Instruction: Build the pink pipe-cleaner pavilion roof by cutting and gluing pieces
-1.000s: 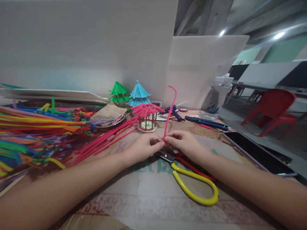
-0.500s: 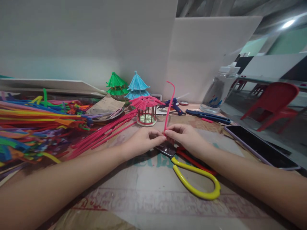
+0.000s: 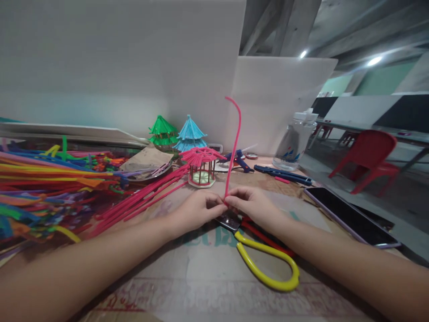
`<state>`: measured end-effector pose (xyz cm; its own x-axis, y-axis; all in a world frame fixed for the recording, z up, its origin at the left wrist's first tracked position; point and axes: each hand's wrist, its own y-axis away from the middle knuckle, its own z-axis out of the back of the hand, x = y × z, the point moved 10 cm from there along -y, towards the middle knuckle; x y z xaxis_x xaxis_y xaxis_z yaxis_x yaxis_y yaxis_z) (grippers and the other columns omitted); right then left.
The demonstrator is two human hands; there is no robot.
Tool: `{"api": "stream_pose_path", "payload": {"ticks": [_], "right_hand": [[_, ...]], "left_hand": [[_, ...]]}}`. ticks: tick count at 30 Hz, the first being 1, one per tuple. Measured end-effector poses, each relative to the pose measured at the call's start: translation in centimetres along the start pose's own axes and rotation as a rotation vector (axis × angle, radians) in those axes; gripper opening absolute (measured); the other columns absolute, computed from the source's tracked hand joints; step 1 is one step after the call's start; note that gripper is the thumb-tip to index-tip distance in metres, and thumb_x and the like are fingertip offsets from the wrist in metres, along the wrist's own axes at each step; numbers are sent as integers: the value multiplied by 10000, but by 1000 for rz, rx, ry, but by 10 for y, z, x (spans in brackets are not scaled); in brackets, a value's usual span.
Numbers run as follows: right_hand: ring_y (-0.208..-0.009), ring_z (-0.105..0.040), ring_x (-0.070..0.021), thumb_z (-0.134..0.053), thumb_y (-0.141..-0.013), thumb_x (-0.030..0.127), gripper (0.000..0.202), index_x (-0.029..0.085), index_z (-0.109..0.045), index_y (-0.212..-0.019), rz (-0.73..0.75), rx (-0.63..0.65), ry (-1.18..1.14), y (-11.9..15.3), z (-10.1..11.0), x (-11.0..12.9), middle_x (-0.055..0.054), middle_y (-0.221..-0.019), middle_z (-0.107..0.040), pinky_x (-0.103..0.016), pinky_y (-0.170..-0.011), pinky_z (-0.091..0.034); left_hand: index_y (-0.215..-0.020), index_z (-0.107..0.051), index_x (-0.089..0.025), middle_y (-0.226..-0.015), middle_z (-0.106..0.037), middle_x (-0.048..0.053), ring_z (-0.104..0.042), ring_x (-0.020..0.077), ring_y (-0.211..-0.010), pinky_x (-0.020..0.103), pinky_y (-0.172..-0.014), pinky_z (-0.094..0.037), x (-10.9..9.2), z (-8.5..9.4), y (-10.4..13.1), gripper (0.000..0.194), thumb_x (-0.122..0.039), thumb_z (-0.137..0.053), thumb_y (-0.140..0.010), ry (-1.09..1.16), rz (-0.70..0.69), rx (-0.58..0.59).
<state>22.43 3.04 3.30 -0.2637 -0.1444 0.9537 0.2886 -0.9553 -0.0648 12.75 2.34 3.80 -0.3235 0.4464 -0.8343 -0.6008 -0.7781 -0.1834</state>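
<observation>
A pink pipe cleaner rises from between my fingertips, its top end curling to the left. My left hand and my right hand meet at its lower end, both closed in a pinch; the very bottom is hidden by the fingers. Under them lie scissors with yellow handles, their blades partly covered by my hands. Just behind stands a small pavilion with a pink roof and brown posts. A bundle of pink pipe cleaners lies left of my left hand.
Colourful pipe cleaners are heaped at the left. Green and blue pavilions stand at the back, near a glue gun. To the right are a box cutter, a clear bottle and a phone.
The view has tilted up and shifted slightly, so everything sits lower in it. More of the pipe cleaner's curled top shows to the left; both hands keep their pinch.
</observation>
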Motion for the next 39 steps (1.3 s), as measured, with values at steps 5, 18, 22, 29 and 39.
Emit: {"api": "stream_pose_path", "payload": {"ticks": [5, 18, 22, 29, 39], "right_hand": [[-538, -475, -102, -668, -712, 403, 241, 166, -648, -747, 17, -26, 38, 2, 1, 5, 29, -615, -568, -233, -507, -365], [-529, -463, -105, -670, -716, 379, 211, 169, -656, -729, 20, -64, -7, -1, 6, 3, 24, -598, -575, -232, -500, -353], [-540, -488, -112, -658, -733, 347, 174, 174, -672, -735, 41, -58, 60, 1, 6, 5, 18, -613, -592, -233, -504, -366], [-581, -549, -135, -647, -761, 329, 161, 172, -683, -769, 116, -56, 146, 2, 3, 10, 3, -656, -631, -247, -544, -422], [-622, -572, -136, -619, -794, 294, 125, 178, -659, -769, 151, -76, 203, 4, 3, 17, -8, -709, -656, -243, -576, -449]], "left_hand": [[-768, -700, -118, -739, -682, 32, -586, 127, -685, 198, -625, -435, 0, 1, -1, 245, -301, -569, -865, -30, -21, -26], [-789, -720, -121, -780, -719, 53, -632, 153, -727, 225, -675, -460, -6, 12, 0, 301, -339, -540, -892, -86, -69, -117], [-780, -715, -126, -775, -714, 46, -626, 150, -734, 222, -684, -449, -6, 11, 1, 292, -332, -544, -898, -124, -69, -100], [-725, -706, -156, -762, -703, 30, -601, 158, -792, 254, -786, -411, -12, 12, 3, 272, -334, -590, -895, -318, -126, -110], [-722, -705, -167, -758, -692, 27, -593, 163, -802, 270, -799, -399, -14, 13, 4, 289, -324, -551, -909, -379, -137, -142]]}}
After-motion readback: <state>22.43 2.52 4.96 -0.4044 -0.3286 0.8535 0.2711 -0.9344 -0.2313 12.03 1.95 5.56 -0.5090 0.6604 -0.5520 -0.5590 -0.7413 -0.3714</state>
